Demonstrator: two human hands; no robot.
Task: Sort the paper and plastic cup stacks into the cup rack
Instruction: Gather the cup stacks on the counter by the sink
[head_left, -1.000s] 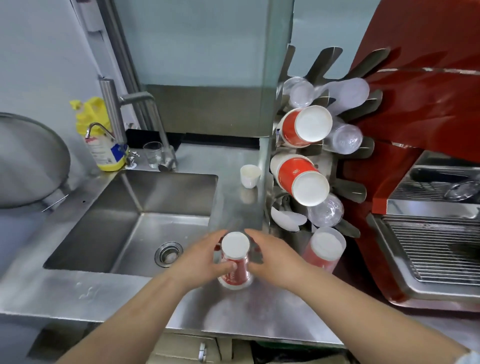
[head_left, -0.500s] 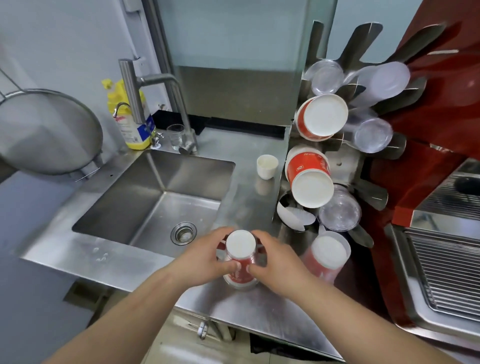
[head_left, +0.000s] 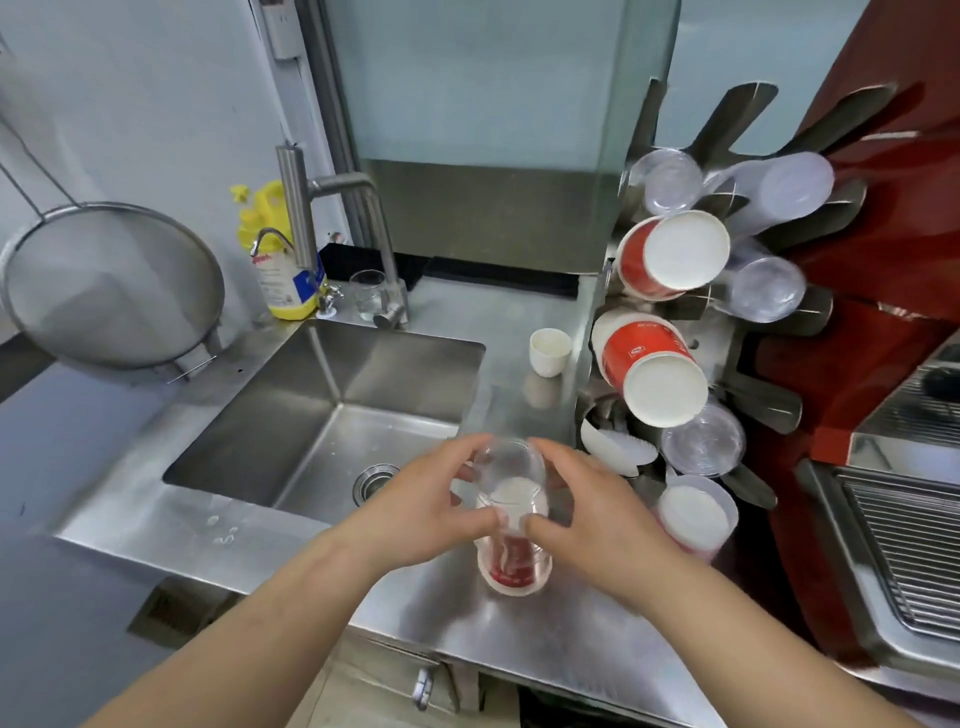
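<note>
Clear plastic cup (head_left: 509, 470), pinched on either side by left hand (head_left: 415, 512) and right hand (head_left: 592, 525), is held above the red paper cup (head_left: 514, 564), judged for separating.

A steel counter (head_left: 545, 639) with a sunken sink (head_left: 332, 415) meets a pale wall (head_left: 145, 104) under even light.

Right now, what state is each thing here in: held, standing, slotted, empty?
clear plastic cup: gripped by both hands, raised over the red cup
red paper cup: upside down on the counter
left hand: closed on the clear cup
right hand: closed on the clear cup
small white cup: upright, looks empty
cup rack: partly filled, cup stacks lying sideways
sink: empty, tap off
</note>
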